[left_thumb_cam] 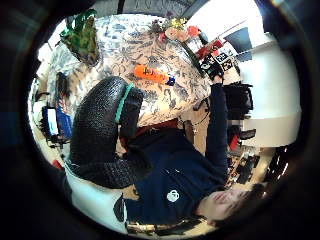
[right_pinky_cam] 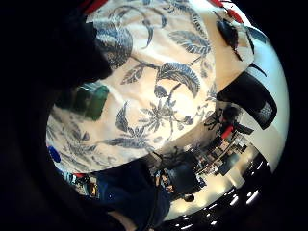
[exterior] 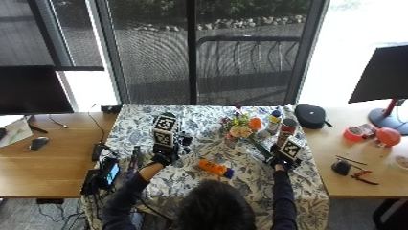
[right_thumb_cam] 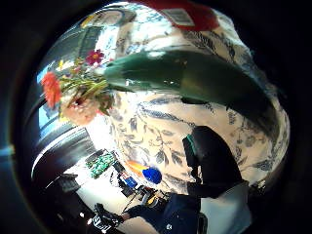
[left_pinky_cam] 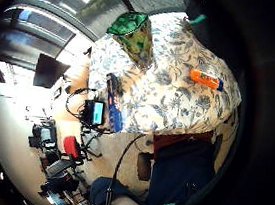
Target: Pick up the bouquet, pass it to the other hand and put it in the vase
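So the bouquet (exterior: 240, 128) is lying on the flowery tablecloth (exterior: 191, 184), heads pointing toward the window, its dark green stem wrap (right_thumb_cam: 195, 73) running back toward the person's right hand (exterior: 281, 159). In the right thumb side palm view that wrap fills the space just over the palm, with the blooms (right_thumb_cam: 73, 102) fanned out past it, so the right hand is at the stem end. From the outside view it looks like it's closing on the stems, but I honestly can't see the fingers well enough to call it grasping or just hovering.

The left hand (exterior: 164, 155) is up over the left side of the cloth, well apart from the flowers, holding nothing; its thumb side view shows a curled glove finger (left_thumb_cam: 102, 135) with only air inside.

Handling guess: it's light, top-heavy at the heads, and the petals will crush easily, so nobody should grab up there. The wrapped stems are the stiff bit and the obvious handle. Take it low on the wrap, leaving room higher on the stems for the left hand to take over at the pass. The wrap looks smooth, could be a bit slippery.

The vase, probably that patterned green thing (left_pinky_cam: 135, 37), stands near the far left corner. An orange bottle (exterior: 215, 168) lies in the middle of the cloth.
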Demonstrator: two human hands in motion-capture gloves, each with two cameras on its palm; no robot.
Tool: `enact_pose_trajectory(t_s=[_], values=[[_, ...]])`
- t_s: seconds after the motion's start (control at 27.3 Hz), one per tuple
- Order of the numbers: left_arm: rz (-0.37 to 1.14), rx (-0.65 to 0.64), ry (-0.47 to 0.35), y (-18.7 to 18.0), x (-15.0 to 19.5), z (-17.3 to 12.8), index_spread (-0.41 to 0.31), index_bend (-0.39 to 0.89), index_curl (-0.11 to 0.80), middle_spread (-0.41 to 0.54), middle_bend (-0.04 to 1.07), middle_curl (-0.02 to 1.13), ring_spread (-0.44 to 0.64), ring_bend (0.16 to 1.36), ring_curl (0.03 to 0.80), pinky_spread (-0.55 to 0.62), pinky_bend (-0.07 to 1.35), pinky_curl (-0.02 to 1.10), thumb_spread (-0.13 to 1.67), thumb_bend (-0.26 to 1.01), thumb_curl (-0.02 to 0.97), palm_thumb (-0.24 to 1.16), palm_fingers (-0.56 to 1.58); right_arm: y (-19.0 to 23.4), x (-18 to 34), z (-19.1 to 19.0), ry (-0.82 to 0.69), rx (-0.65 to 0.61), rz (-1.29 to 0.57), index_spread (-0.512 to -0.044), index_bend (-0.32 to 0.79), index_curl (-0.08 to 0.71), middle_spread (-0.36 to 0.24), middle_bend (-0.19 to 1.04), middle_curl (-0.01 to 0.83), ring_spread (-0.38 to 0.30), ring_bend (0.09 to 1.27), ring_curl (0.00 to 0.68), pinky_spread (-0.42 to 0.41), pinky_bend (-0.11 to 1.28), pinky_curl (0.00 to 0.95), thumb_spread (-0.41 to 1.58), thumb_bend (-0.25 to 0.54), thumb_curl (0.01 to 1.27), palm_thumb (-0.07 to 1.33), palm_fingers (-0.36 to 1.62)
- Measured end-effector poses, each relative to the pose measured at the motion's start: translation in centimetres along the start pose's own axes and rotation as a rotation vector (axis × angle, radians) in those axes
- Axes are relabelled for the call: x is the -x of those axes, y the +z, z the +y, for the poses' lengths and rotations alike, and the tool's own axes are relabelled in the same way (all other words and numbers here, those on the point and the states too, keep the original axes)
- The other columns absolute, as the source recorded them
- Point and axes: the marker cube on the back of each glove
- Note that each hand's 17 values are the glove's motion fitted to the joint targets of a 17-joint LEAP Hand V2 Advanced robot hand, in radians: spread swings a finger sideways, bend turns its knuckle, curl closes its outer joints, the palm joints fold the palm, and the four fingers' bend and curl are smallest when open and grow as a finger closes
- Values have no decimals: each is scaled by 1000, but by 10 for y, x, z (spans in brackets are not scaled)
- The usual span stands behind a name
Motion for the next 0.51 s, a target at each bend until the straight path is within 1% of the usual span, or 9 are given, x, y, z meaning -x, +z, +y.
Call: enact_pose_trajectory(t_s=[0.15, 0.26, 0.29, 0.33, 0.37, 0.44, 0.48, 0.51], values=[[-2, 5, -8, -2, 1, 3, -68, 152, 314, 126, 173, 318, 166, 515, 300, 169, 331, 359, 1203, -16, 281, 345, 408, 15, 6, -5, -58, -70, 8, -186, 100, 166, -77, 314, 415, -113, 551, 375, 72, 504, 343, 1045, 11, 354, 720, 644], [-1, 6, -10, -1, 2, 3, -68, 151, 316, 126, 174, 321, 166, 514, 302, 169, 329, 362, 1204, -17, 283, 345, 408, 19, 10, -4, -59, -105, 44, -196, 122, 178, -89, 323, 422, -125, 531, 372, 52, 497, 341, 1043, 21, 368, 772, 673], [-1, 6, -10, 0, 3, 2, -68, 151, 316, 127, 174, 322, 167, 514, 302, 169, 329, 363, 1204, -17, 283, 345, 407, 20, 11, -2, -51, -93, 55, -210, 215, 210, -94, 314, 421, -143, 517, 370, 30, 474, 336, 1037, 37, 374, 813, 759], [-1, 5, -10, 0, 4, 2, -68, 153, 317, 127, 173, 322, 167, 513, 302, 169, 328, 363, 1204, -17, 283, 345, 408, 22, 13, 1, -43, -73, 64, -217, 283, 235, -94, 287, 414, -149, 496, 360, 13, 450, 324, 1042, 49, 378, 842, 822], [0, 3, -9, 1, 4, 2, -68, 156, 319, 127, 172, 323, 167, 512, 303, 169, 327, 364, 1204, -17, 284, 345, 409, 23, 14, 4, -42, -56, 70, -218, 289, 238, -99, 286, 416, -153, 485, 356, 0, 433, 317, 1048, 59, 381, 868, 857], [0, 2, -10, 1, 5, 2, -68, 156, 320, 127, 172, 324, 167, 512, 303, 169, 326, 365, 1204, -17, 285, 345, 409, 21, 18, 8, -53, -57, 71, -223, 387, 280, -113, 270, 417, -168, 442, 346, -32, 393, 307, 1059, 75, 388, 911, 955], [0, 4, -11, 1, 6, 2, -68, 155, 321, 127, 172, 324, 167, 511, 304, 169, 325, 366, 1204, -17, 285, 345, 409, 20, 20, 10, -57, -70, 67, -222, 399, 290, -119, 278, 424, -172, 422, 345, -40, 380, 307, 1066, 85, 392, 933, 974], [1, 5, -12, 0, 6, 2, -68, 155, 322, 127, 172, 325, 168, 511, 304, 169, 325, 367, 1204, -17, 285, 345, 409, 18, 21, 10, -58, -84, 60, -222, 372, 293, -128, 313, 438, -180, 399, 344, -96, 434, 328, 1075, 107, 406, 974, 1074]])
